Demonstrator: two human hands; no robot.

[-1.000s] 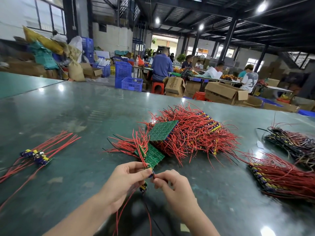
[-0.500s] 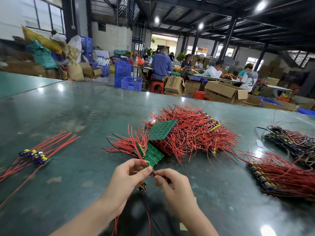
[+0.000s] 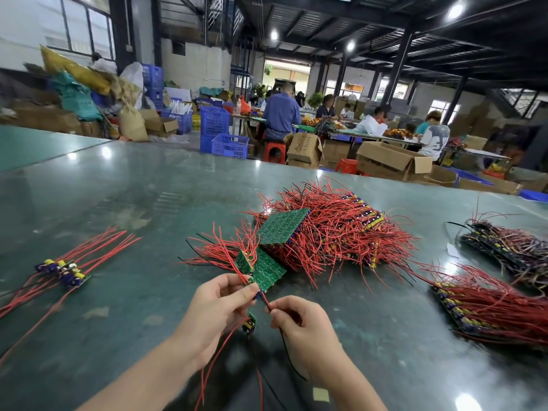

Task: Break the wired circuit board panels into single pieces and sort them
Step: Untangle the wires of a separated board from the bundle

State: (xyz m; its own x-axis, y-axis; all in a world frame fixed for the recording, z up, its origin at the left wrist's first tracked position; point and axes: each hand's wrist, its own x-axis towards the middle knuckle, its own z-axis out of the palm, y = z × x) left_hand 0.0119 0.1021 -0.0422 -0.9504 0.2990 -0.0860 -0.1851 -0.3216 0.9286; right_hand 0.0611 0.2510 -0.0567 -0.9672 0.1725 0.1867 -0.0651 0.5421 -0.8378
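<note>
A small board strip (image 3: 245, 267) w/ red wires is pinched by left hand (image 3: 218, 310), long axis up-left; its lead is pinched by right hand (image 3: 299, 324), just beside.

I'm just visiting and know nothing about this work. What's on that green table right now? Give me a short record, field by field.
place: workshop, green table
left hand: pinches a small green board strip with red wires
right hand: pinches wires beside the left hand
between the hands: a small single board piece hangs on its wires
centre: big pile of wired panels, green board undersides showing
left side: small group of single pieces, red wires fanned out
right side: two more stacks
background: people seated at other tables
</note>
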